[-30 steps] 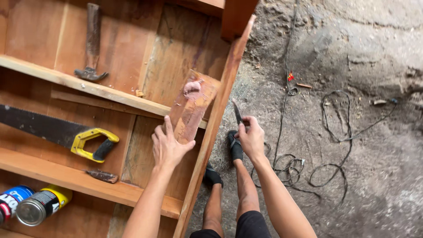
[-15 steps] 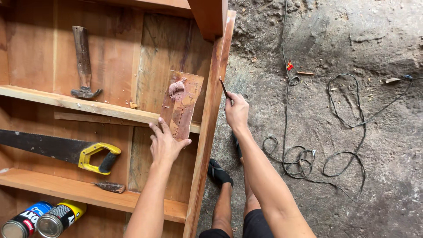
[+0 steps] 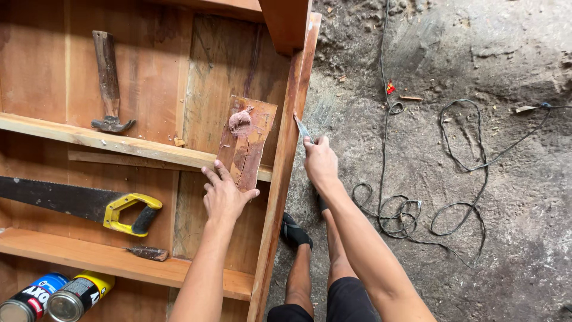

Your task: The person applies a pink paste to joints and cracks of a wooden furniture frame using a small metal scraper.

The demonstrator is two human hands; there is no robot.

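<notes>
My left hand [image 3: 225, 194] holds the lower end of a small reddish wood offcut [image 3: 250, 140] that carries a lump of brownish putty [image 3: 239, 118] near its top. The offcut rests over a shelf board of a wooden cabinet [image 3: 285, 161] lying on its back. My right hand [image 3: 320, 162] grips a thin metal putty knife [image 3: 302, 127], its blade tip against the cabinet's side board edge. My legs and dark sandals stand on the ground beside the cabinet.
Inside the cabinet lie a hammer [image 3: 108, 83], a handsaw with a yellow and black handle [image 3: 83, 204], a small rusty tool [image 3: 148, 253] and two cans [image 3: 50, 296]. A black cable [image 3: 417, 203] loops over the rough dirt floor to the right.
My right hand has lifted the knife from near my foot up to the cabinet's side edge. My left hand stays on the offcut. The camera view has shifted slightly.
</notes>
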